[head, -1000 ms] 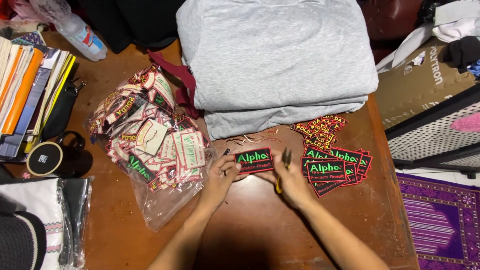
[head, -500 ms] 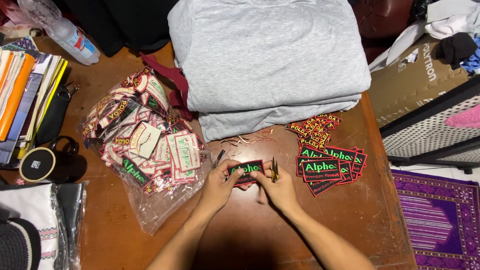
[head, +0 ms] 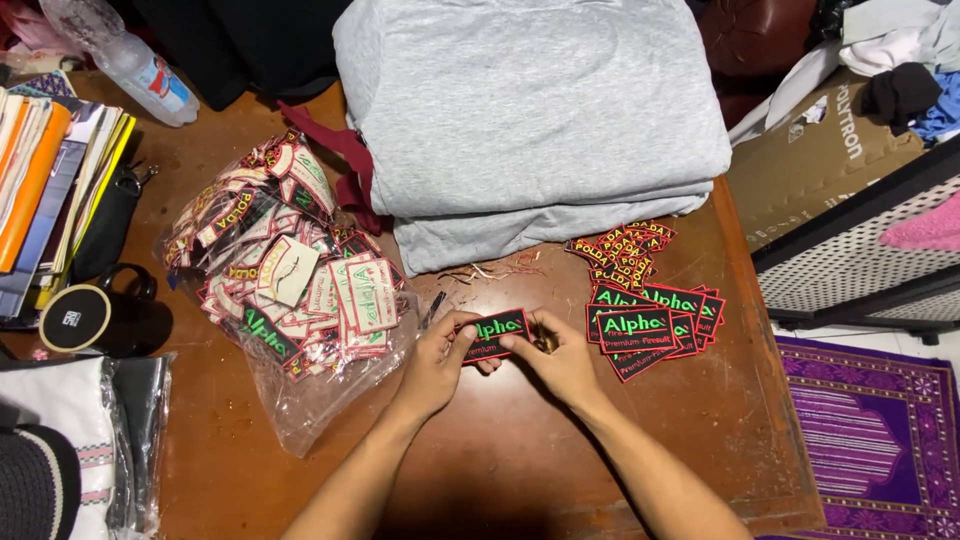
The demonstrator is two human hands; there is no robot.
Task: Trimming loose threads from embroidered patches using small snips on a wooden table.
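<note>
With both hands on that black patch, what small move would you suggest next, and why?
Probably lay the black patch on the trimmed stack to its right: the left hand and right hand pinch it just beside that stack, while thread scraps lie nearby.

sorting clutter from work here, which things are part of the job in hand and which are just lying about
In use: left hand and right hand holding a black patch; patch stack; bag of patches.
Lying about: grey cloth, black mug, water bottle, books.

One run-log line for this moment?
left hand: holds patch | right hand: holds patch | patch pile: right | bag: left
</note>
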